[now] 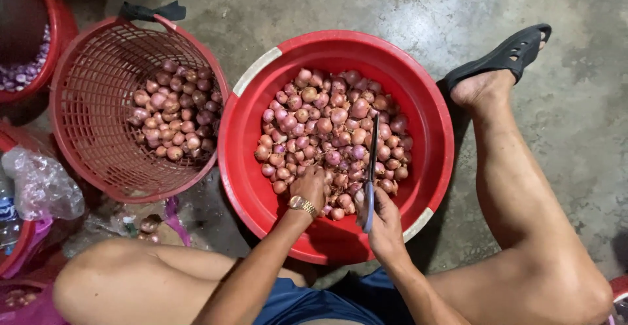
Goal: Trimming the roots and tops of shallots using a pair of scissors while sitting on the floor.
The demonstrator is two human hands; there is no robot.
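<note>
Reaching into the red basin (425,102) of shallots (330,135), the left hand (311,186) is closing on one while the right hand (384,223) is clenching scissors (371,168), seemingly mid-trimming; next it needs lifting to the blades.

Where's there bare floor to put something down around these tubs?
Bare floor lies above the tub and right of the sandal. Crowded: basket touches the tub; bags fill the left; shallots and both hands fill the tub.
</note>
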